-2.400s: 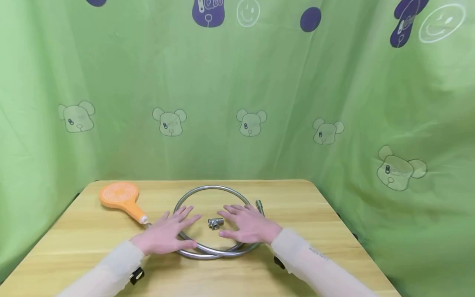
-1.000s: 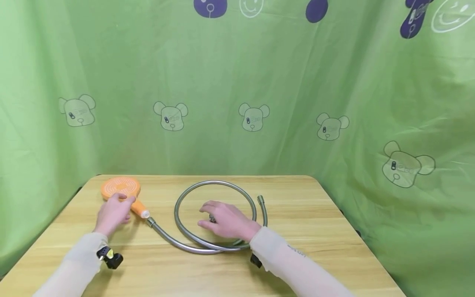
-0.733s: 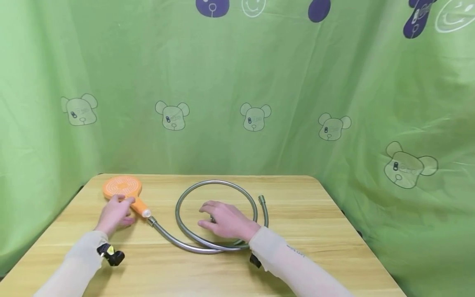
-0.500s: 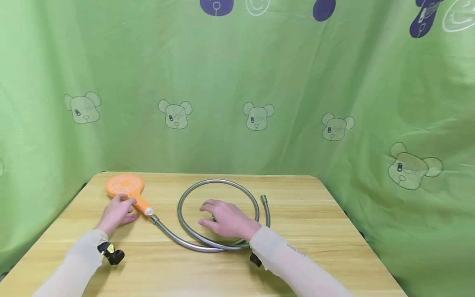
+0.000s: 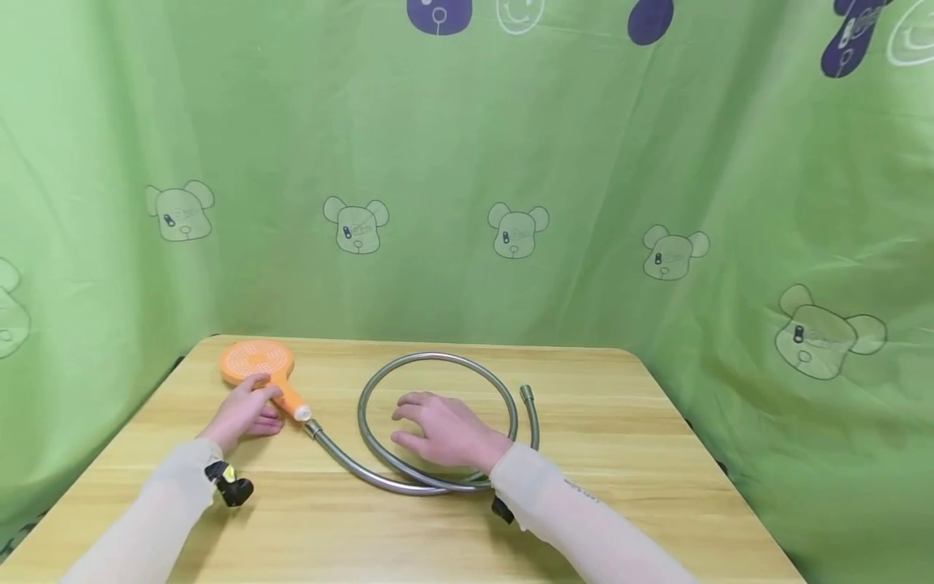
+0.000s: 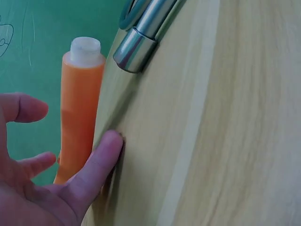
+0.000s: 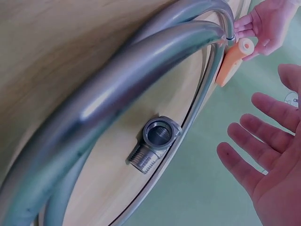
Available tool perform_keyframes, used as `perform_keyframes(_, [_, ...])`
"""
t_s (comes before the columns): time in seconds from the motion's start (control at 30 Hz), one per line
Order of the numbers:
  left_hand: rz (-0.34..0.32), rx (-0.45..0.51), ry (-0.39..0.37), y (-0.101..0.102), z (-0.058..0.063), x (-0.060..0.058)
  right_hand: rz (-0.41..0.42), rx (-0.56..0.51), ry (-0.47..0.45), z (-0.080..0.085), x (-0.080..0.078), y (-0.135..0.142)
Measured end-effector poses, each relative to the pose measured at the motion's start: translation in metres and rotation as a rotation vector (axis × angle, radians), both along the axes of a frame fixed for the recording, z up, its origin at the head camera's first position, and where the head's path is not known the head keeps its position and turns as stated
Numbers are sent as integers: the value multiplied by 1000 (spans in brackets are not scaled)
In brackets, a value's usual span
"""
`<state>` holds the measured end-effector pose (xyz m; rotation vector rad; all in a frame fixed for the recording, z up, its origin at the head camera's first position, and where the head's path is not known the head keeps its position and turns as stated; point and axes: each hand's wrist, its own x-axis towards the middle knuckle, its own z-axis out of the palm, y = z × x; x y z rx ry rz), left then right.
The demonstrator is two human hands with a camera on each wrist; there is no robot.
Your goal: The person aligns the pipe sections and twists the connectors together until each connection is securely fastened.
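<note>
At the frame's left, the left grip [image 5: 244,411] has loose, parted fingers beside the orange shower head [image 5: 257,360]; contact is hard to judge. Better to surround the handle [image 5: 291,398] evenly. The right grip [image 5: 447,430], relaxed, is near 1 metal fitting [image 7: 153,146].

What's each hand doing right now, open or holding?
Left hand: open at the orange shower head, not gripping it.
Right hand: open above the metal fitting, holding nothing.
</note>
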<state>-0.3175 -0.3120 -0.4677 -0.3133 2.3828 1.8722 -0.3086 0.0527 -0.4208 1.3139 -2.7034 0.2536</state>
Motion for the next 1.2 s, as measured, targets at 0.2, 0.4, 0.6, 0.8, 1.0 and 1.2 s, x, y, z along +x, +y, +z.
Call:
perform_keyframes(0.2, [-24, 41, 5, 5, -1, -8, 0, 25, 14, 0, 0, -1])
perform_keyframes(0.4, [-24, 51, -6, 7, 0, -10, 17, 28, 21, 1, -2, -6])
perform_keyframes(0.6, [-21, 23, -17, 12, 4, -9, 23, 32, 10, 0, -1, -11])
perform_keyframes(0.8, [-11, 23, -30, 14, 5, -9, 56, 13, 1, -2, -1, -20])
perform_keyframes(1.0, [-5, 24, -22, 18, 6, -9, 82, 9, -28, -4, 2, -37])
perform_keyframes(1.2, [-7, 70, -10, 17, 2, -11, 77, 19, -70, -5, 3, -54])
